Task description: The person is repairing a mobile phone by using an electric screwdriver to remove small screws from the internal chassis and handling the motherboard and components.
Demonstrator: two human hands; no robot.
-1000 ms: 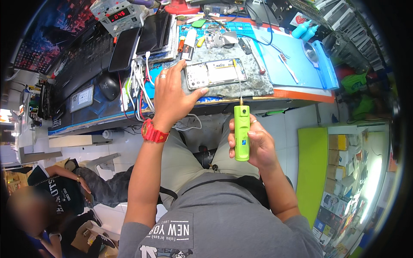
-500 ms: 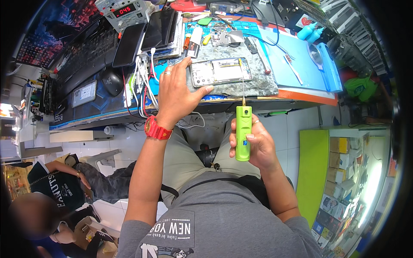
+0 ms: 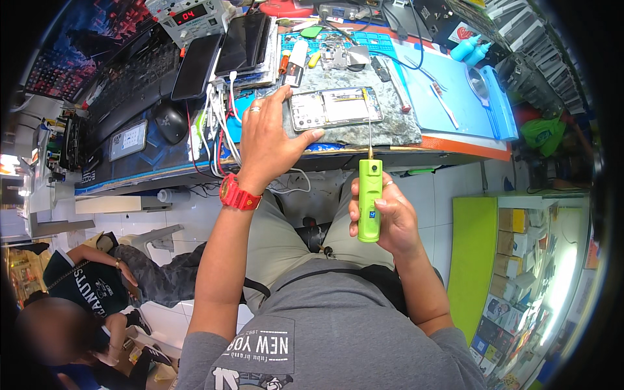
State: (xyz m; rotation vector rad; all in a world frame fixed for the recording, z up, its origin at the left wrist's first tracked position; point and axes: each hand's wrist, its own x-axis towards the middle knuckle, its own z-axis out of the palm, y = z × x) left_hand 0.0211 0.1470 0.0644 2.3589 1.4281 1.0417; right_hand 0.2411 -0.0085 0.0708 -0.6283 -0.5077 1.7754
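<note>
An opened smartphone [image 3: 335,108], its inner parts exposed, lies on the grey mottled work mat [image 3: 396,133]. My left hand [image 3: 270,133], wearing a red watch, braces the phone's left end, thumb along the near edge and fingers at the far left corner. In my right hand [image 3: 393,218] is a bright green handheld electric tool [image 3: 370,201], fingers wrapped round its body. A small lit display shows on it. The tool's long thin metal shaft points away from me and reaches the right part of the phone; whether its tip touches cannot be made out.
A blue mat [image 3: 426,97] with a toothbrush [image 3: 444,107] lies right. Behind the phone are a yellow-capped tool [image 3: 314,60] and loose parts. White cables [image 3: 214,120], a mouse [image 3: 170,123] and a power supply [image 3: 188,19] stand left. Another person [image 3: 84,279] sits lower left.
The green tool and the phone appear almost unmoved, shifted very slightly right in the picture. The seated person at the lower left has moved a little. The power supply's reading differs.
</note>
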